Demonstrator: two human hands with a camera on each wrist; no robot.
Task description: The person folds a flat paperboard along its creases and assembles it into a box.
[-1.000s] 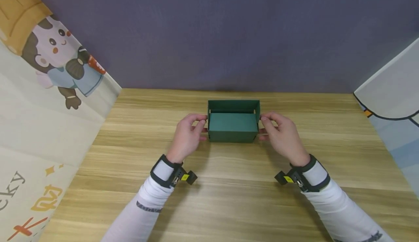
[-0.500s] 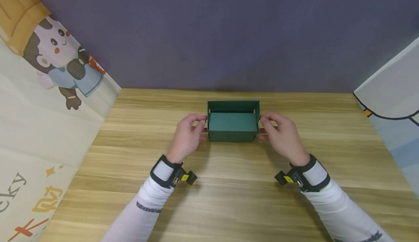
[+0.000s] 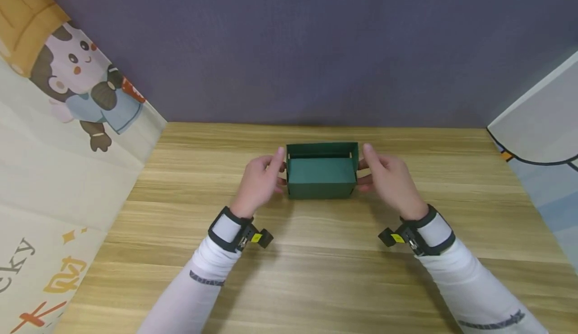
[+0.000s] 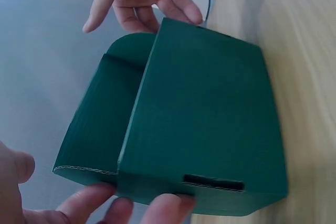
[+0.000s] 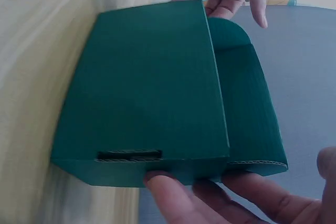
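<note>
A small green cardboard box (image 3: 322, 190) sits on the table between my two hands, its front wall with a slot at each lower corner. Behind its flat top stands a raised lid flap (image 3: 322, 149) with side tabs, also visible as a folded flap (image 4: 86, 124) in the left wrist view. My left hand (image 3: 258, 182) lies along the box's left side, fingers touching it, thumb lifted away. On the opposite side my right hand (image 3: 394, 182) mirrors this, fingertips (image 5: 168, 190) against the side wall and thumb apart. The box's inside is hidden.
The wood-grain table (image 3: 316, 274) extends around the box. Behind it rises a dark purple-grey backdrop (image 3: 316, 48). A printed cloth with a cartoon figure (image 3: 81, 78) hangs at left, and another printed cloth (image 3: 542, 123) at right.
Both thumbs have come up off the lid's side tabs, and the pinch has loosened. The raised flap's top edge and the box sit slightly nearer me.
</note>
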